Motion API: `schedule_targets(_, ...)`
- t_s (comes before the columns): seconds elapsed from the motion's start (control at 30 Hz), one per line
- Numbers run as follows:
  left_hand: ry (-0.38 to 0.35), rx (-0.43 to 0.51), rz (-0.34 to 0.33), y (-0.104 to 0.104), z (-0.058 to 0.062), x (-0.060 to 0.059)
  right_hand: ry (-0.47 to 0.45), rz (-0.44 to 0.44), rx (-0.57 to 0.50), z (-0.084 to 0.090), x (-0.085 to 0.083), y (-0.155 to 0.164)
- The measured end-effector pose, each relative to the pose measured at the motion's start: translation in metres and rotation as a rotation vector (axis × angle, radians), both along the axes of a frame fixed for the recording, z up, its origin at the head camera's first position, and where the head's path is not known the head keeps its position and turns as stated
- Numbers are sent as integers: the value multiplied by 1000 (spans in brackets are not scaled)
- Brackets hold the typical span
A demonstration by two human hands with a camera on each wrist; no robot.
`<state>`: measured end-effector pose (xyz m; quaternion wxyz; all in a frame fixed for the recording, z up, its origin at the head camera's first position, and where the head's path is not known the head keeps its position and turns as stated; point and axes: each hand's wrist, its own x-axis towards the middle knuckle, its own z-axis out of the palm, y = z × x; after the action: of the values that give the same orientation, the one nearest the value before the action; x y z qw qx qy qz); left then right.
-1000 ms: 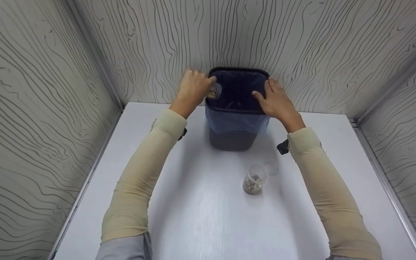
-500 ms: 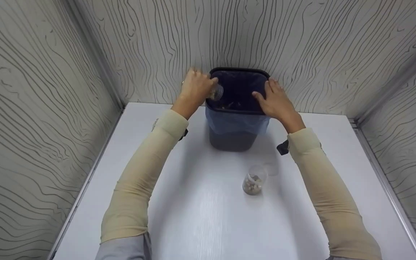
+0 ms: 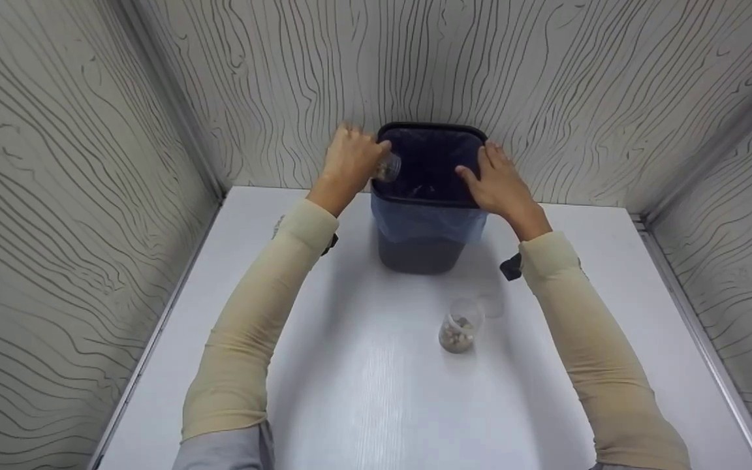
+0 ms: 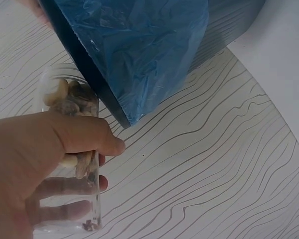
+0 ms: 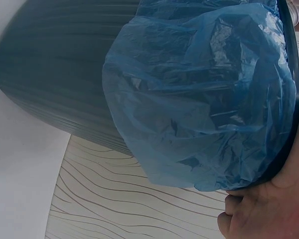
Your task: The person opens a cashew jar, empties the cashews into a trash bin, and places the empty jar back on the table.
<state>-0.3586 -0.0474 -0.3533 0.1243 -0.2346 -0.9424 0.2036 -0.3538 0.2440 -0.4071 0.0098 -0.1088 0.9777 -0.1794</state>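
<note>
While my left hand (image 3: 352,158) clasps the clear jar (image 3: 388,168), thumb on one side and fingers round the other, its mouth end leans out past my thumb and over the opening of the bin (image 3: 425,201), just inside the rim nearest that grip. Brown and pale pieces (image 4: 72,97) crowd the jar from beneath my thumb up toward the mouth, and a few reddish bits sit at the base, below my lower fingers. Across the opening from that grip, my right hand (image 3: 499,181) holds the far side of the rim, thumb inside, fingers outside. A blue bag (image 3: 425,220) hangs over the rim between my hands. Closer to me than either hold, a clear cup (image 3: 457,331) with pale pieces in it stands on the table (image 3: 376,405), a faint clear lid (image 3: 491,305) just beside it.
</note>
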Motion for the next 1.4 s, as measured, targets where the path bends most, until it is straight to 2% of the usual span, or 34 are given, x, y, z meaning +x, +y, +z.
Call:
schedule_targets(0.27,-20,70,-5,0,0,0,2,5,0,-1,1,0)
schedule_targets(0.73,-52,88,7,-1,2,0,-13,-6,-7,-1,-2,-1)
schedule_targets(1.03,-21,52,-19,-1,1,0,-7,-2,-14,-1,0,0)
schedule_targets(1.27,-40,33,-29,1,3,2,-2,-3,-17,-1,0,-1)
schedule_targets(1.4,-12,28,-50,2,2,1,-3,-1,-22,-1,-1,0)
